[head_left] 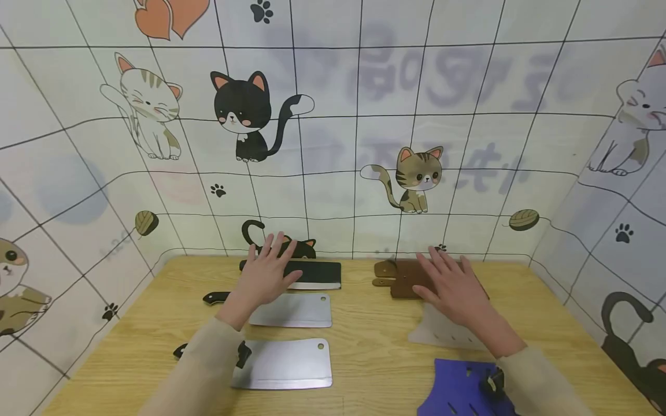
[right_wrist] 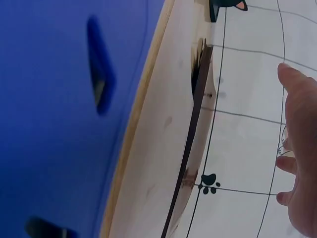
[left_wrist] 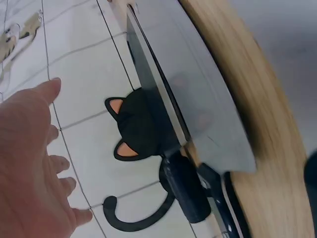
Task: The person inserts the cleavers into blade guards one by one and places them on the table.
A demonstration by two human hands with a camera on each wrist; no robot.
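Note:
My left hand (head_left: 266, 278) is held, fingers spread, above the cleavers on the left. Under it lies a dark-bladed cleaver (head_left: 319, 274) with a pale edge. Nearer are two silver cleavers, the middle one (head_left: 302, 311) and the front one (head_left: 291, 364), with black handles partly hidden by my arm. On the right, my right hand (head_left: 454, 288) hovers with extended fingers over a brown leather-like piece with straps (head_left: 403, 282). Below it shows a pale flat piece with small slots (head_left: 434, 329). A blue flat piece with slots (head_left: 447, 384) lies nearest, partly covered by my sleeve.
The wooden tabletop (head_left: 366, 346) carries both columns of things. A white cloth wall with grid lines and cartoon cats (head_left: 333, 144) stands behind the table and along both sides.

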